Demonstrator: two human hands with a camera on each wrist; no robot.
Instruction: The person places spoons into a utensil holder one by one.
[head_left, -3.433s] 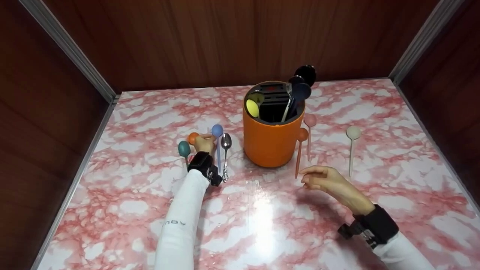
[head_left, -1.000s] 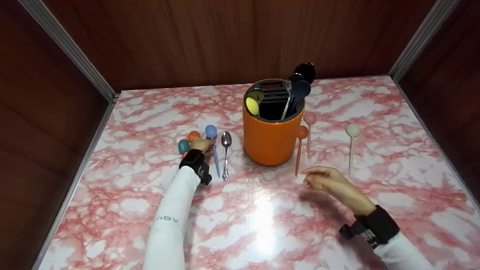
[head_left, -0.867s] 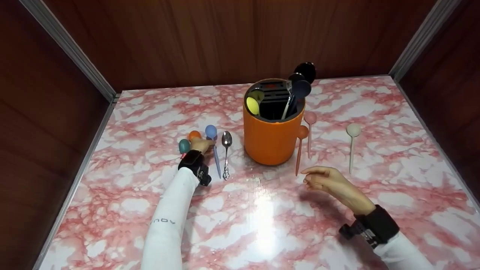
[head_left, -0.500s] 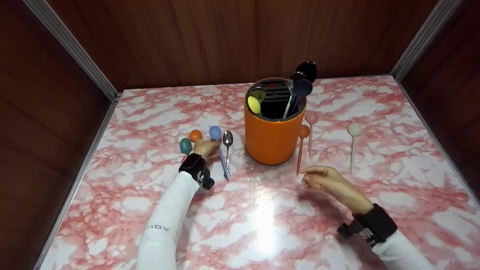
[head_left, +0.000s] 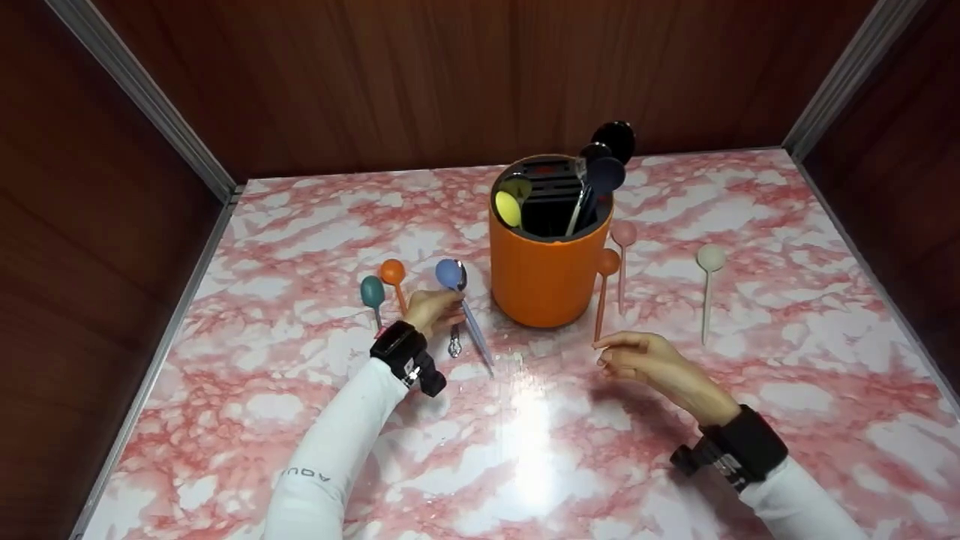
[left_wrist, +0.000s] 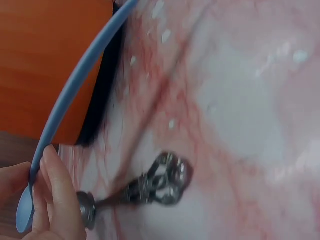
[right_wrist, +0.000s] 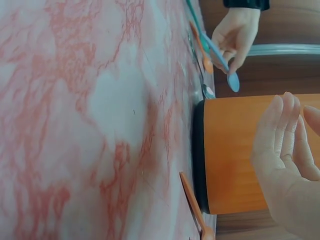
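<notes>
My left hand (head_left: 435, 309) pinches a blue spoon (left_wrist: 75, 85) near its bowl, between thumb and fingers. In the right wrist view the blue spoon (right_wrist: 220, 55) is up off the table, bowl beyond the fingertips. Under it lies a silver spoon with an ornate handle (left_wrist: 162, 180), partly hidden in the head view. To the hand's left lie an orange spoon (head_left: 393, 272) and a teal spoon (head_left: 372, 292). My right hand (head_left: 660, 367) hovers with relaxed fingers, holding nothing, close to the handle end of an orange-red spoon (head_left: 602, 300).
An orange utensil holder (head_left: 541, 285) stands mid-table; yellow, dark blue and black utensils stick out of it. A pink spoon (head_left: 622, 259) lies right of it, a pale green spoon (head_left: 706, 292) farther right. Wood panels (head_left: 450, 82) border the marbled table (head_left: 300, 232).
My left hand has moved to the right, taking up the blue spoon, which now overlaps the silver spoon. The orange spoon's handle has come into sight. My right hand has barely moved.
</notes>
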